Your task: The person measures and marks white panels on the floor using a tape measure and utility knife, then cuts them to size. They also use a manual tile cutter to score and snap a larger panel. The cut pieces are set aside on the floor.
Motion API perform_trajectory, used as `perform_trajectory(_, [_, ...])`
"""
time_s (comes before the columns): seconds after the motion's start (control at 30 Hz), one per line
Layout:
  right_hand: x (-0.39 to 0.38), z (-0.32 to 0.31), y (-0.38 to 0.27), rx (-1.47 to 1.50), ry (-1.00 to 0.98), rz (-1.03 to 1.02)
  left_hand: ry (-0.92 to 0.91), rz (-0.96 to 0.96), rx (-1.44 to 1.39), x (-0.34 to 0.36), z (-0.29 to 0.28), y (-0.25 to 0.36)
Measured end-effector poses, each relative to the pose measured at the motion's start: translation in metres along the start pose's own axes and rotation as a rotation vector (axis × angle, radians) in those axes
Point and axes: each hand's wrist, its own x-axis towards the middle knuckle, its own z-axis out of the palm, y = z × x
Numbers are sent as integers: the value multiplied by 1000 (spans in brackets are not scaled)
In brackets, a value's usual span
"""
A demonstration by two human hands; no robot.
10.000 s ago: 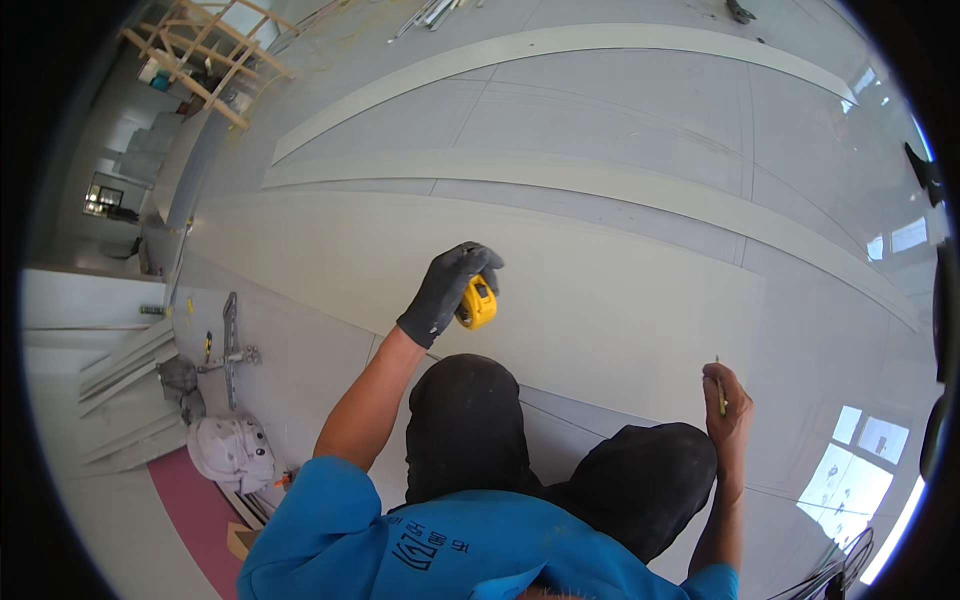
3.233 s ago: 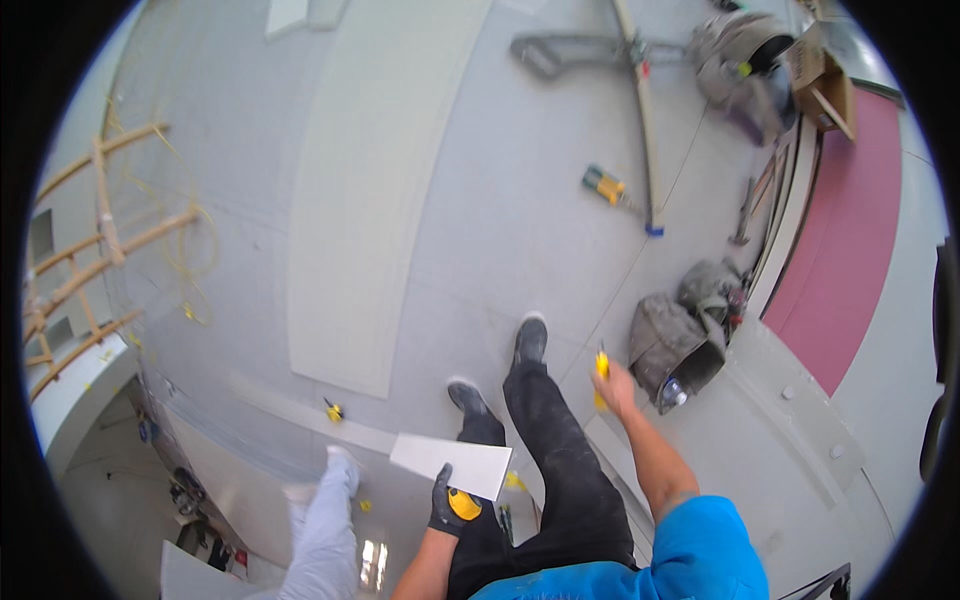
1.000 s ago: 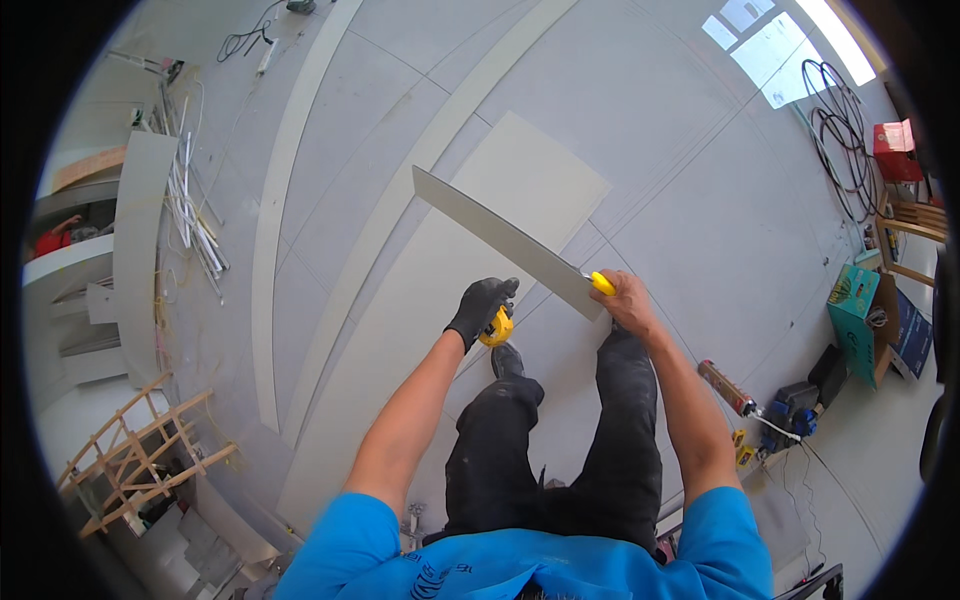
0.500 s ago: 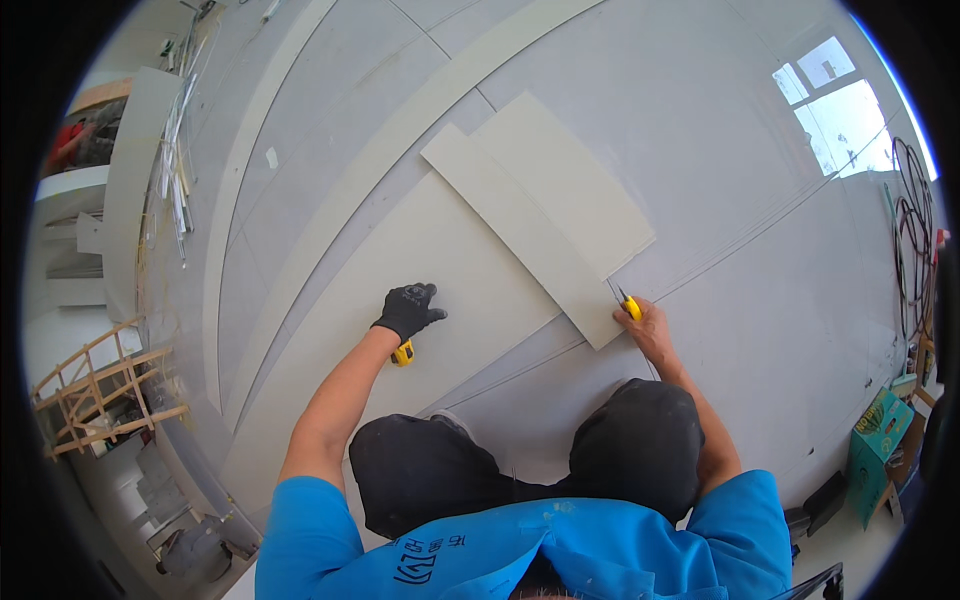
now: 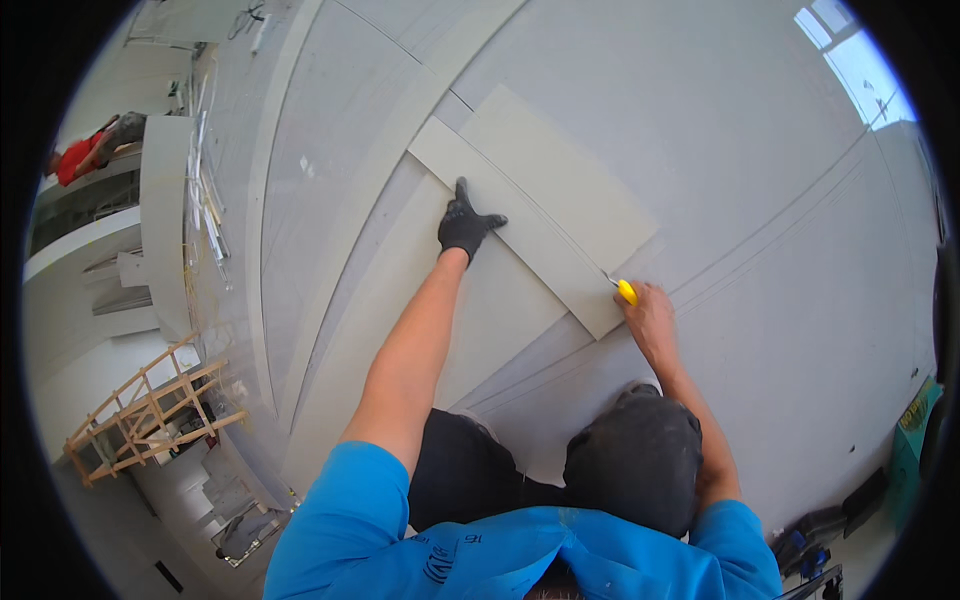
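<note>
My left hand (image 5: 466, 225), in a black glove, lies on the lower long edge of a pale board strip (image 5: 525, 235) with thumb and forefinger spread. My bare right hand (image 5: 650, 318) is closed round a yellow utility knife (image 5: 627, 292). The knife's tip meets the strip's upper long edge near its right end. Under and beyond the strip is a wider pale panel (image 5: 555, 165). A large pale sheet (image 5: 480, 320) extends from beneath the strip toward my left arm.
Long narrow board strips (image 5: 375, 205) run along the grey floor (image 5: 760, 220) at left. A wooden lattice frame (image 5: 145, 410) stands at far left, below a person in red (image 5: 80, 155). Thin metal lengths (image 5: 210, 190) lie near that side. A green box (image 5: 912, 425) sits at far right.
My left hand has moved up and right from the large sheet onto the strip. The knife tip now touches the strip's edge. The yellow tape measure by my left hand no longer shows.
</note>
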Motion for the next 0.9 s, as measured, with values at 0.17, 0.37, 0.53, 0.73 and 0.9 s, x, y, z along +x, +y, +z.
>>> perform_trajectory(0.17, [5,7,1,15,-24,72,-22,-52,16,0,4,-10])
perform_trajectory(0.37, [7,10,-1,37,-29,101,-18,-33,-10,-6,0,-7])
perform_trajectory(0.53, [10,9,-4,66,-54,153,-29,-3,-3,1,5,-21])
perform_trajectory(0.73, [11,13,4,43,-28,143,-64,10,30,-1,3,-11])
perform_trajectory(0.9, [11,10,1,3,-58,128,-7,53,-13,4,15,-31])
